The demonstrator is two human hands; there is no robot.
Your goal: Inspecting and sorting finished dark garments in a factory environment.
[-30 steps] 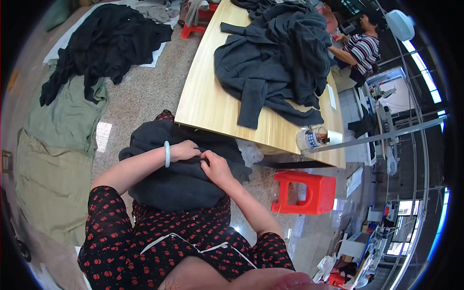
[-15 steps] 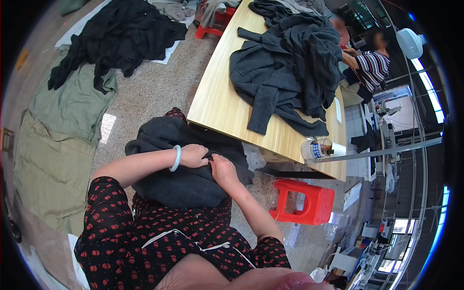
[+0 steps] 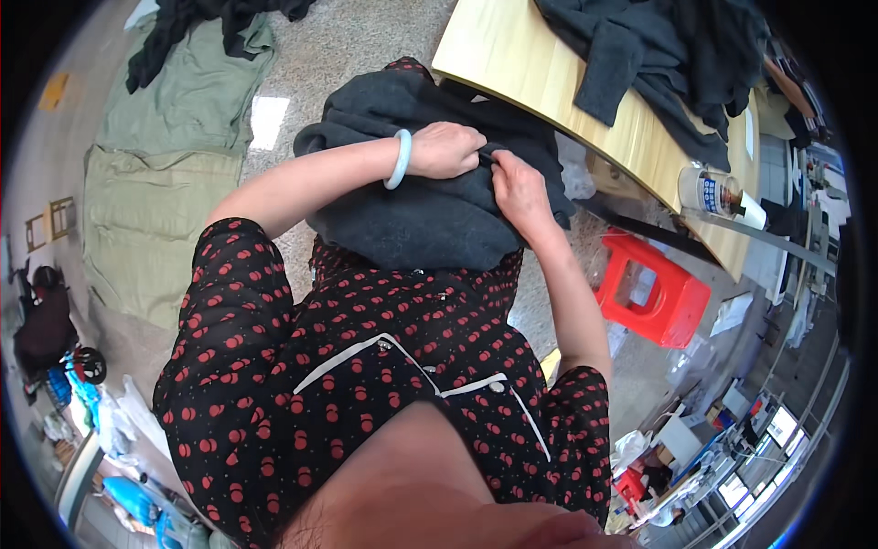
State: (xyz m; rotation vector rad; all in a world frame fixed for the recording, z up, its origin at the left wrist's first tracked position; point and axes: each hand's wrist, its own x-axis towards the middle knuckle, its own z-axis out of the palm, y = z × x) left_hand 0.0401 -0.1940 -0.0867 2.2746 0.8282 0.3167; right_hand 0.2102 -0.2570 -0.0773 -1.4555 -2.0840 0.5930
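Note:
A dark grey cloth garment lies bunched across my lap. My left hand, below a pale bangle on the wrist, is closed with its fingers pinching a fold of the garment. Close beside it on the right, my right hand pinches the same fold, thumb and fingertips pressed together. A small gap separates the two hands. Whether anything small sits between the fingertips is hidden.
A wooden table stands at front right, bearing a heap of dark garments, a clear plastic cup and a white cup. A red stool is beneath its near side. Olive cloths cover floor at left.
My view has tilted down and to the left, so lap and table appear higher and further right. Both hands keep their pinch on the garment, nearly unmoved against it.

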